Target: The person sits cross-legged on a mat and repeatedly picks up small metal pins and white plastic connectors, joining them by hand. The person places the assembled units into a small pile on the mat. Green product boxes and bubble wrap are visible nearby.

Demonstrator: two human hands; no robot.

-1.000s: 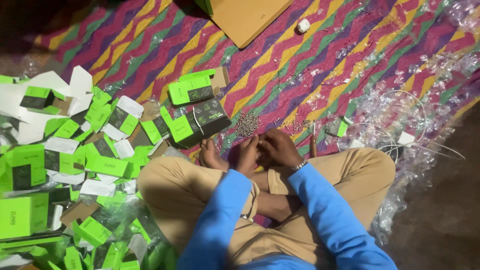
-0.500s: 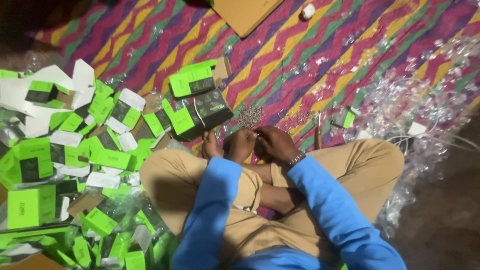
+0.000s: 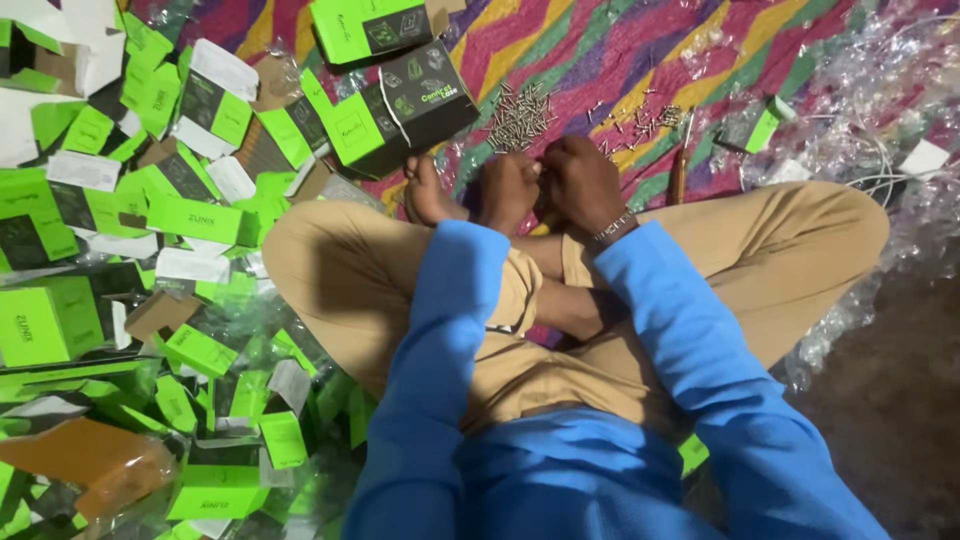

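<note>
I sit cross-legged on a striped mat (image 3: 640, 50) in tan trousers and blue sleeves. My left hand (image 3: 508, 188) and my right hand (image 3: 582, 180) are pressed together in front of my shins, fingers curled around something small that stays hidden between them. A metal bracelet circles my right wrist. My bare foot (image 3: 428, 192) lies just left of my left hand. Just beyond my hands lies a pile of small metal screws (image 3: 520, 115), and more screws (image 3: 640, 125) are scattered to its right.
A black-and-green box bundle (image 3: 395, 105) sits left of the screws. Many green and white small boxes (image 3: 130, 200) cover the floor at left. A screwdriver-like tool (image 3: 680, 170) lies by my right knee. Clear plastic wrap and white cable (image 3: 880, 150) pile up at right.
The camera has tilted down and closer, so everything has shifted up in view. My hands stay together in front of my shins, working at the same spot.
</note>
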